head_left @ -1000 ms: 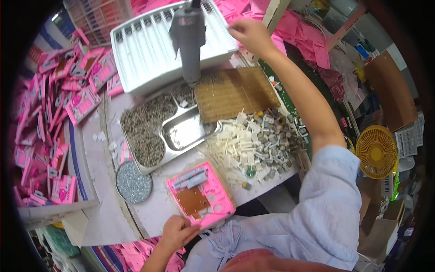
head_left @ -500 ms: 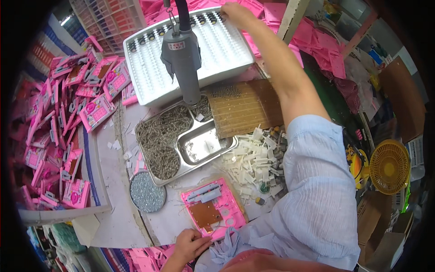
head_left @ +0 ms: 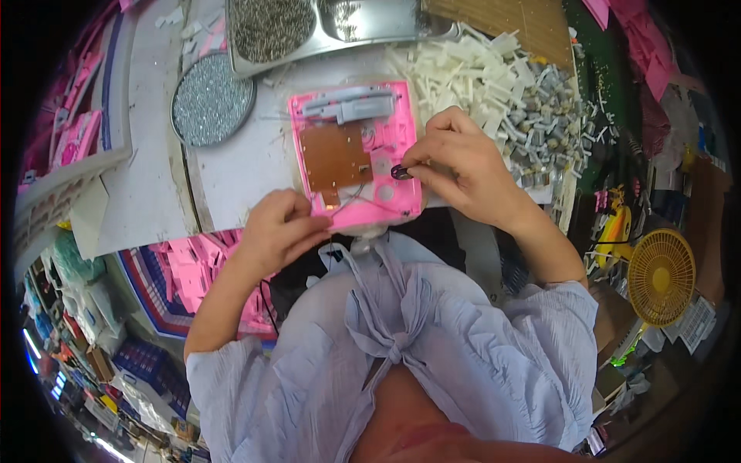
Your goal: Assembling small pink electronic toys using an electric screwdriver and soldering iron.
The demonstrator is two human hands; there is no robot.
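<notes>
A pink plastic housing (head_left: 396, 207) lies open on the worktable before me. Inside it are a brown circuit board (head_left: 334, 158), a grey plastic piece (head_left: 351, 106) along the far edge and thin wires. My left hand (head_left: 284, 230) grips the housing's near left corner between thumb and fingers. Over the housing's right side, my right hand (head_left: 463, 166) pinches a small dark round part (head_left: 400, 172) at its fingertips, close to the round openings. That part's exact kind is too small to make out.
A round dish of small metal pieces (head_left: 213, 100) stands left, below a steel compartment tray (head_left: 293, 52) of screws. White plastic pieces (head_left: 463, 73) and small grey parts (head_left: 544, 116) are heaped right. Pink housings (head_left: 197, 270) fill a crate below the table. A yellow fan (head_left: 661, 278) stands far right.
My right hand has come back from the white foam tray at the far side to the housing, now with a dark round part. My left hand stays at the corner; the view has tilted down.
</notes>
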